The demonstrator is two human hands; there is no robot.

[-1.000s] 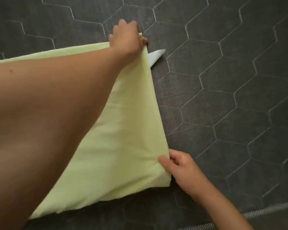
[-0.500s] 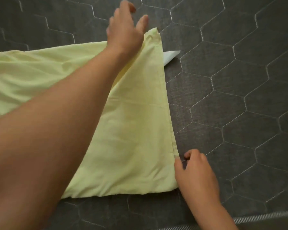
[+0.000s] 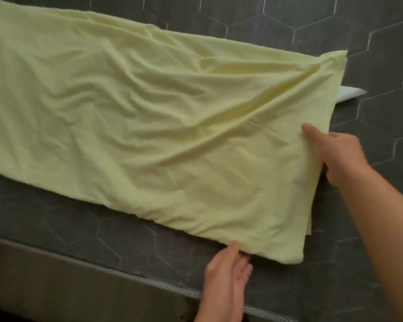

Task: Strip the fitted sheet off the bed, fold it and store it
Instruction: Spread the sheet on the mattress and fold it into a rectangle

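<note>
The pale yellow fitted sheet (image 3: 149,117) lies folded into a long wrinkled strip across the dark grey quilted mattress (image 3: 370,263). It runs from the far left to its right end. My right hand (image 3: 337,156) grips that right end, thumb on top and fingers hidden beneath the cloth. My left hand (image 3: 228,268) is at the sheet's near edge close to the near right corner. Its thumb rests on the edge and its fingertips slip under it.
A white flat piece (image 3: 351,92) pokes out from under the sheet's right end. The mattress's corded front edge (image 3: 126,273) runs along the bottom, with the bed's side below it. Bare hexagon-quilted mattress lies to the right and beyond the sheet.
My left hand let go of the sheet's far corner and came back to the near edge. My right hand moved up the right end. The view shifted left, showing the whole strip.
</note>
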